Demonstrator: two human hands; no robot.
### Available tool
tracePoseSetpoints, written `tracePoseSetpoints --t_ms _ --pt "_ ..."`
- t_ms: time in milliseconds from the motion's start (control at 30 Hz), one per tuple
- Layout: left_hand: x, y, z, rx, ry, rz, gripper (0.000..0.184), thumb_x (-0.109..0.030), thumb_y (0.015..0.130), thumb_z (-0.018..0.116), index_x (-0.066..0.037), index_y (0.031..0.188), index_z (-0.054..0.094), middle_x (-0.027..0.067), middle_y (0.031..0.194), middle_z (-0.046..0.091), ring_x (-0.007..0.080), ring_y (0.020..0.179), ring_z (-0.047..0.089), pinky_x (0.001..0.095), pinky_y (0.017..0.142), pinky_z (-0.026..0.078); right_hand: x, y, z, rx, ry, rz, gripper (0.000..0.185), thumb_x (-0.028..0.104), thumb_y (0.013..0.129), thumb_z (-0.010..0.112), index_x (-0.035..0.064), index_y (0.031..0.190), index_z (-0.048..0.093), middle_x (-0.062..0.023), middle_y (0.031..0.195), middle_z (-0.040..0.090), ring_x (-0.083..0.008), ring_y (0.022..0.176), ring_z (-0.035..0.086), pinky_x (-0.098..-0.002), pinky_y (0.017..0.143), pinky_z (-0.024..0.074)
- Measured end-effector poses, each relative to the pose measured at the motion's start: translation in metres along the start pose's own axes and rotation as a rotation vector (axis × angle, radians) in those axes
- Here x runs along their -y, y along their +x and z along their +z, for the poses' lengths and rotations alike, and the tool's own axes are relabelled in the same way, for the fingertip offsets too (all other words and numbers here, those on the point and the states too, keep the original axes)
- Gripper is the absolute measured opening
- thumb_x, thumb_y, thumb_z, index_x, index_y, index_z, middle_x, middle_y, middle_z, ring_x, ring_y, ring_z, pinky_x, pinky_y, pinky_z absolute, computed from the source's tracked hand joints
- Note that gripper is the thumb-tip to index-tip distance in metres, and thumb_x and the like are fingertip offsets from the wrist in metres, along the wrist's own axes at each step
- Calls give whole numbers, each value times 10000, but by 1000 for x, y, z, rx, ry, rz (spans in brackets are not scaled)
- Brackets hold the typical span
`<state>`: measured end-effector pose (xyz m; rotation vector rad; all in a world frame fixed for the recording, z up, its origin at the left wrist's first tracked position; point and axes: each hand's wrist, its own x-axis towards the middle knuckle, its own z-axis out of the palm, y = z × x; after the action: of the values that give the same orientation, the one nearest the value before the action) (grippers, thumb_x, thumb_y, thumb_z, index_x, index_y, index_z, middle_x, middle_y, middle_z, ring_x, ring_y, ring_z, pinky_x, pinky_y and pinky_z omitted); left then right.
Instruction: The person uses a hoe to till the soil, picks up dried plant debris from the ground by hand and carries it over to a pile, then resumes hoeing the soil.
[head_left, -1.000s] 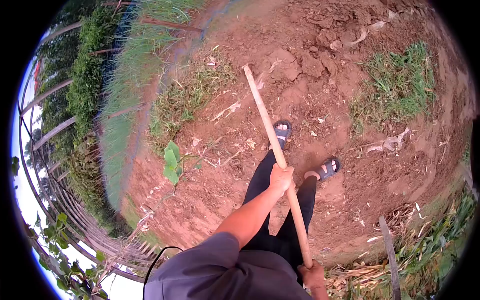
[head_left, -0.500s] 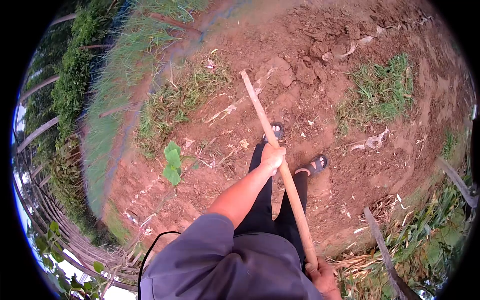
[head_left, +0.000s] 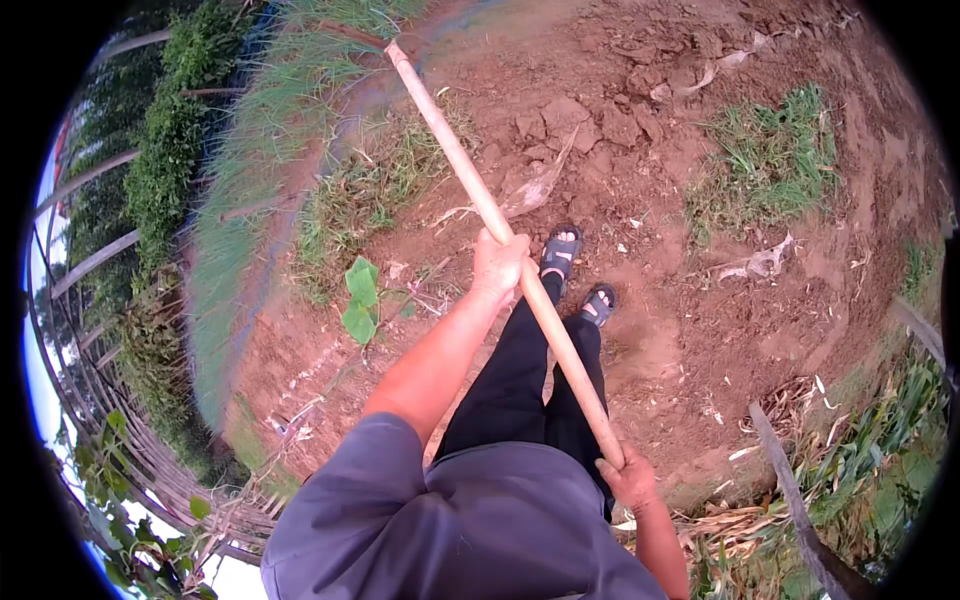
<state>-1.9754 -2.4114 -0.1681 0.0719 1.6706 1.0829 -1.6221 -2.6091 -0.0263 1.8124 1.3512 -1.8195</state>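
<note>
A long pale wooden pole (head_left: 450, 150) runs slantwise from the upper left down to my waist. My left hand (head_left: 500, 264) is wrapped round its middle, in front of my legs. Near the pole's lower end, beside my right hip, my right hand (head_left: 628, 480) is closed on it. The far end of the pole is over the edge of the green grassy strip; whether a tool head is fixed there I cannot tell. My sandalled feet (head_left: 561, 255) stand on reddish-brown soil just beyond my left hand.
Cut grass lies in one heap (head_left: 770, 160) at the right and another (head_left: 365, 190) at the left. A leafy seedling (head_left: 361, 300) stands left of my arm. A grey wooden post (head_left: 785, 480) rises at the lower right, by dry stalks. Poles and vines line the left.
The pole's far end has swung up and to the left, and both hands have risen with it. My feet are closer together in view.
</note>
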Motion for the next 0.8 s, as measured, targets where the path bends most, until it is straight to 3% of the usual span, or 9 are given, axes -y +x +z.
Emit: tracePoseSetpoints --t_ms 67,300,433,500,600,667,733,767,800 --pt "-23 -21 -25 -43 -14 125 291 -24 901 665 -31 1066 425 104 794 558 246 525 604 378 472 538 10 32 6 94 -117 -14 384 390 842 742 103 1074 639 -229 935 701 -449 920 672 -510 809 536" --pt "-74 -116 -68 -148 -88 508 369 -8 918 617 6 1203 384 128 850 585 239 631 634 359 604 571 5 96 37 136 -150 -217 315 279 779 701 125 1047 640 -167 949 714 -411 941 681 -493 825 543" --pt "-49 -132 -86 -262 -50 608 373 -22 937 599 9 1222 360 132 836 585 233 598 624 355 574 564 39 127 68 151 -127 -354 305 261 782 695 121 1050 653 -172 945 713 -407 942 682 -477 825 545" --pt "-23 -118 -94 -272 -79 518 379 -21 956 582 12 1245 339 129 836 579 228 535 613 332 511 546 43 141 77 180 -121 -366 296 254 784 690 114 1042 656 -176 939 712 -407 939 682 -472 820 545" --pt "60 -88 -81 -286 -121 370 360 -18 970 575 -4 1238 335 116 811 554 209 498 598 337 459 531 -1 148 72 178 -124 -133 245 215 777 689 102 993 672 -210 923 702 -409 909 680 -453 787 546" --pt "165 -92 -53 -272 -101 50 430 -6 936 558 -21 1290 314 118 801 538 232 462 586 366 425 528 -48 102 49 229 -191 244 245 212 784 686 75 987 688 -163 879 721 -332 859 714 -418 786 553" --pt "230 -117 -32 -68 133 -442 354 -72 911 604 -2 1157 358 114 750 541 251 455 610 400 409 532 -117 10 54 164 -243 299 271 263 747 718 40 901 703 -169 801 708 -340 795 720 -421 761 565" --pt "231 -118 -35 -67 79 -425 349 -83 904 623 -1 1139 378 106 747 542 239 469 606 398 420 537 -122 -15 68 8 -357 350 285 275 739 727 20 863 698 -176 767 698 -349 785 718 -420 759 564" --pt "233 -120 -38 -66 24 -409 345 -95 896 642 0 1122 398 98 743 544 226 482 603 397 431 542 -83 -19 61 42 -372 444 292 274 757 727 8 871 690 -199 771 697 -356 793 721 -426 764 564"
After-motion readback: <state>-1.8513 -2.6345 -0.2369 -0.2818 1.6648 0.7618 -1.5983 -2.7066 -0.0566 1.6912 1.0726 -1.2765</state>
